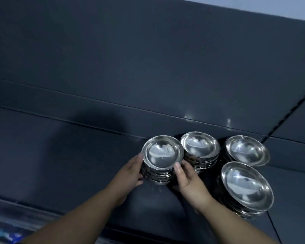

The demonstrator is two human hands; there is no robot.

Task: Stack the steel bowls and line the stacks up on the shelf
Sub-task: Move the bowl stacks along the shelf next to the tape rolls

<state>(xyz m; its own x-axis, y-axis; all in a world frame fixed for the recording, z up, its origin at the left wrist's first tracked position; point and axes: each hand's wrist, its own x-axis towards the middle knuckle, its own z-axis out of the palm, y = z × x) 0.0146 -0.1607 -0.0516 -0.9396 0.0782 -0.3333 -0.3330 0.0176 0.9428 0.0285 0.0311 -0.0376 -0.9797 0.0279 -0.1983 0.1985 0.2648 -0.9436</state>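
Several stacks of shiny steel bowls stand on a dark grey shelf (77, 155). The leftmost stack (161, 154) is gripped from both sides: my left hand (130, 171) presses its left wall and my right hand (187, 178) holds its right wall, thumb on the rim. Close to its right stands a second stack (200, 147), almost touching. Further right is a third stack (246, 149), and in front of that one a wider stack (246, 186) near the shelf's front.
The dark back panel (148, 59) rises behind the stacks. A seam with a dark notched strip (289, 115) runs diagonally at the right. The shelf's front edge (42, 212) runs along the lower left, with something blue and blurred (2, 235) below it.
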